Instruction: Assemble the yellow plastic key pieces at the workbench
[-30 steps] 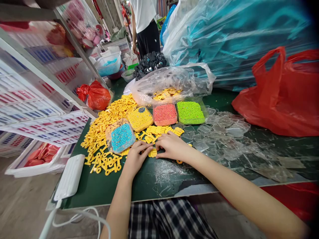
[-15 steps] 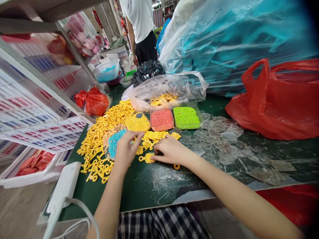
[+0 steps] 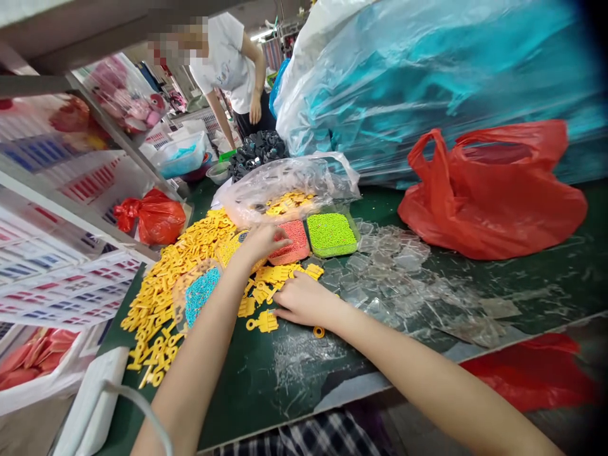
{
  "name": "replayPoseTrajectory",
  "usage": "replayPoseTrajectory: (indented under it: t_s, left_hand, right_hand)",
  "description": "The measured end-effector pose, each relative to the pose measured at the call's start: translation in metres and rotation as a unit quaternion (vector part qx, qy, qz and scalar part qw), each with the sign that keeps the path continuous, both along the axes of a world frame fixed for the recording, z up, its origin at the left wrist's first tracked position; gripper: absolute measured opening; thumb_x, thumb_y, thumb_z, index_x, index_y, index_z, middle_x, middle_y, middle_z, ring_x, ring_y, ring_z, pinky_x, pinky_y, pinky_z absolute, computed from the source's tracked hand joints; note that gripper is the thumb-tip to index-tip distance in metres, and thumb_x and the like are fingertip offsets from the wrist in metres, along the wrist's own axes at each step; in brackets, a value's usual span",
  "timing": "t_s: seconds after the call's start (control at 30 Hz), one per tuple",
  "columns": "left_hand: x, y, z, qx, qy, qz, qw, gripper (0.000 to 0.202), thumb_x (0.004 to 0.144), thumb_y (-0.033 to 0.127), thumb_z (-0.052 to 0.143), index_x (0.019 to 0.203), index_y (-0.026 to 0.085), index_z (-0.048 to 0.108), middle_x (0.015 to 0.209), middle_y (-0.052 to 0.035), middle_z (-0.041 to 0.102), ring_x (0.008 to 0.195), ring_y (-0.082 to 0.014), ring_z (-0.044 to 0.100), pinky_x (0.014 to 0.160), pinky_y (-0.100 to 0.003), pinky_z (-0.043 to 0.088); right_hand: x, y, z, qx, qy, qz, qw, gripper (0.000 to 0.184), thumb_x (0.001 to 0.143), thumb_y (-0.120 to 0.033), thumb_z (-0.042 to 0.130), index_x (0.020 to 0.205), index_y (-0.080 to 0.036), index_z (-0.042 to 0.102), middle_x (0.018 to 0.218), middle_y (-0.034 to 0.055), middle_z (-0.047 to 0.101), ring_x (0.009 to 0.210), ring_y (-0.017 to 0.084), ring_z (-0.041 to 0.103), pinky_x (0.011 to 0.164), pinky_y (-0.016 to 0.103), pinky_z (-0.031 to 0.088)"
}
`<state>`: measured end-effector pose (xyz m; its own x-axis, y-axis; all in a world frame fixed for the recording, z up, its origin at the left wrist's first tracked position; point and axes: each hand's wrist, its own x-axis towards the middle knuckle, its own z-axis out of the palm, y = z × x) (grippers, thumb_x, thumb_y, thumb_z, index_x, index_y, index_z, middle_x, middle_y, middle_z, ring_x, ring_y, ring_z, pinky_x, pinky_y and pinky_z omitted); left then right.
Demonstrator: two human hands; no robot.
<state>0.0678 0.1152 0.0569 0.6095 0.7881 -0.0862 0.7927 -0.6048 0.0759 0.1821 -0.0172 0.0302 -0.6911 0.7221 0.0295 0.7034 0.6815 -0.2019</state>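
My left hand (image 3: 263,242) is over the tray of pink-red beads (image 3: 291,254), its fingers slightly apart and reaching down toward the beads. Whether a bead sits between the fingertips is too small to tell. My right hand (image 3: 306,299) rests on the table with fingers curled, thumb tip against a flat yellow plastic piece with a ring end (image 3: 266,321). More yellow pieces (image 3: 280,273) lie just beyond it. Beside the pink-red tray are green beads (image 3: 331,234) and yellow beads (image 3: 231,248), the latter partly behind my left hand. Blue beads (image 3: 201,294) lie left of my forearm.
A heap of yellow pieces (image 3: 183,259) covers the table's left side. Clear plastic squares (image 3: 387,259) are spread on the right, before a red bag (image 3: 494,202). A white power strip (image 3: 97,399) lies at the left edge. Behind black parts (image 3: 259,152), a person (image 3: 228,63) bends forward.
My left hand has moved from the blue beads to the pink-red ones. My right hand stays by the yellow piece. The view has shifted, and the person behind now leans over.
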Motion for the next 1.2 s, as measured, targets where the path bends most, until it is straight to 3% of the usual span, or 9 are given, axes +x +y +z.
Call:
replayPoseTrajectory:
  t_s: [0.2,0.43,0.6,0.7,0.8,0.93,1.07,1.2]
  left_hand:
    - [0.013,0.012,-0.013,-0.003,0.06,0.0,0.998,0.025,0.073,0.042,0.071,0.076,0.017,0.072,0.088,-0.0107,0.071,0.099,-0.0316,0.058,0.095,-0.045,0.034]
    - [0.01,0.006,-0.022,0.004,0.028,-0.008,1.0,0.02,0.08,0.031,0.062,0.065,0.019,0.067,0.073,-0.0063,0.069,0.087,-0.027,0.058,0.093,-0.047,0.031]
    - [0.008,0.003,-0.016,0.024,-0.011,-0.005,1.0,0.027,0.082,0.03,0.062,0.059,0.017,0.062,0.066,-0.0044,0.065,0.078,-0.0235,0.057,0.089,-0.043,0.034]
    - [0.006,-0.004,-0.004,0.047,-0.049,0.002,0.998,0.026,0.088,0.03,0.056,0.067,0.016,0.064,0.075,-0.0059,0.066,0.08,-0.0225,0.057,0.085,-0.038,0.037]
    - [0.0,-0.027,0.011,0.076,-0.159,0.004,0.984,0.025,0.091,0.033,0.054,0.076,0.015,0.064,0.084,-0.0068,0.065,0.083,-0.0211,0.057,0.08,-0.033,0.04]
    - [-0.022,-0.083,0.018,0.069,-0.3,0.001,0.952,0.021,0.091,0.032,0.054,0.08,0.016,0.062,0.084,-0.0045,0.061,0.083,-0.0182,0.057,0.077,-0.029,0.043]
    - [-0.055,-0.135,-0.004,0.006,-0.332,0.047,0.942,0.021,0.091,0.033,0.054,0.081,0.018,0.064,0.083,-0.0037,0.061,0.079,-0.0167,0.059,0.074,-0.028,0.046]
    - [-0.084,-0.158,-0.038,-0.055,-0.317,0.095,0.942,0.022,0.091,0.035,0.054,0.084,0.019,0.067,0.082,-0.0038,0.062,0.077,-0.017,0.06,0.068,-0.027,0.047]
  right_hand:
    - [0.002,0.001,0.002,0.002,0.007,-0.003,1.0,0.026,0.092,-0.033,0.055,0.093,-0.011,0.069,0.087,0.0136,0.071,0.088,0.026,0.065,0.079,0.037,0.042]
    - [0.002,0.0,0.004,-0.003,0.006,-0.012,1.0,0.026,0.092,-0.032,0.055,0.094,-0.01,0.069,0.091,0.0142,0.071,0.091,0.027,0.065,0.079,0.037,0.042]
    - [0.002,0.001,0.002,-0.005,-0.002,-0.015,1.0,0.026,0.092,-0.033,0.054,0.092,-0.012,0.069,0.088,0.013,0.072,0.089,0.027,0.066,0.077,0.037,0.043]
    - [0.002,0.002,0.001,0.0,-0.004,-0.017,1.0,0.026,0.092,-0.034,0.055,0.091,-0.013,0.07,0.086,0.0124,0.071,0.087,0.027,0.066,0.076,0.037,0.043]
    - [0.002,0.001,0.001,0.001,0.004,-0.016,1.0,0.026,0.091,-0.035,0.056,0.089,-0.013,0.07,0.083,0.0116,0.071,0.084,0.026,0.065,0.075,0.036,0.042]
    - [0.001,-0.001,0.0,-0.012,0.029,0.01,0.999,0.02,0.089,-0.031,0.058,0.087,-0.014,0.07,0.082,0.0091,0.071,0.082,0.023,0.064,0.075,0.035,0.041]
    - [0.0,-0.001,-0.005,-0.022,0.057,0.033,0.998,0.013,0.085,-0.029,0.065,0.086,-0.017,0.071,0.083,0.0062,0.071,0.085,0.022,0.063,0.075,0.033,0.039]
    - [0.0,0.0,-0.007,-0.037,0.051,0.042,0.997,0.013,0.083,-0.031,0.068,0.086,-0.018,0.071,0.082,0.005,0.071,0.084,0.021,0.063,0.072,0.031,0.038]
